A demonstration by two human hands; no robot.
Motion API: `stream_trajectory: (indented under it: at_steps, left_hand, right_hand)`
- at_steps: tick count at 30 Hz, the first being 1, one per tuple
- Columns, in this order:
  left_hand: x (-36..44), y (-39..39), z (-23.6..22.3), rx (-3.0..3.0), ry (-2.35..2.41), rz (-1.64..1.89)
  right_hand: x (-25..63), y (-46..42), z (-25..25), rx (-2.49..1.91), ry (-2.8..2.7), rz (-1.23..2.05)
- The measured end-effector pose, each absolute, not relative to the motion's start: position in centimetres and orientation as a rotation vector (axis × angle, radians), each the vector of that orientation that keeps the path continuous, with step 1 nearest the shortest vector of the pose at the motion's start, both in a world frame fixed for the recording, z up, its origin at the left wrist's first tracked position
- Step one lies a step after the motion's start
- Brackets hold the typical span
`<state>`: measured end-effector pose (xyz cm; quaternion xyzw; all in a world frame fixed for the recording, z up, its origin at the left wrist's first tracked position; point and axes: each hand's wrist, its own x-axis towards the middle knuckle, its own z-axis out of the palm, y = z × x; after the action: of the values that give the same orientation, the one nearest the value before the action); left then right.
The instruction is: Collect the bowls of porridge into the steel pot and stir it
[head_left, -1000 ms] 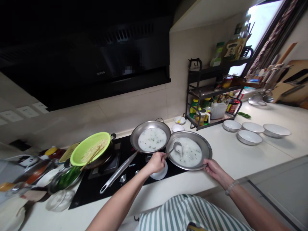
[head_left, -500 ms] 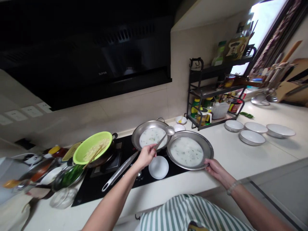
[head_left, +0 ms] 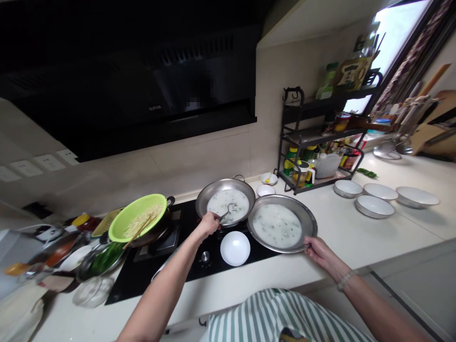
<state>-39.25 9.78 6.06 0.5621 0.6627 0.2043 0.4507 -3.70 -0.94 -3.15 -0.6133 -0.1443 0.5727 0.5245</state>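
My left hand (head_left: 209,224) is closed round the handle of a metal ladle (head_left: 225,215). The ladle's bowl dips into white soup with green bits in a steel wok (head_left: 204,199) on the hob. With its fingers, my right hand (head_left: 318,251) grips the near right rim of a wide steel basin (head_left: 309,219), which holds similar white soup. The basin sits tight beside the wok, partly over the hob's right edge. In front of both stands a white bowl (head_left: 235,248). My left forearm covers most of the wok's long handle.
Left on the hob, a green colander (head_left: 116,232) with pale strips and chopsticks rests on a dark pot. Several white bowls (head_left: 375,205) stand at the right. A black spice rack (head_left: 297,137) is against the wall, and the range hood (head_left: 142,85) hangs above.
My left hand has drawn back to the left and lowered the ladle from above the basin's edge into the wok's soup. My right hand keeps its hold on the basin.
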Motion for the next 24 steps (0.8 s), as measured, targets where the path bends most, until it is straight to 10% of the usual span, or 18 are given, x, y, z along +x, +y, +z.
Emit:
stream_trajectory:
  at_steps: [24]
  left_hand:
    - [-41.6,9.2,7.5,0.944,1.353,0.67]
  right_hand:
    - [-3.4,-0.9,-3.4,-1.472,-0.335,1.389]
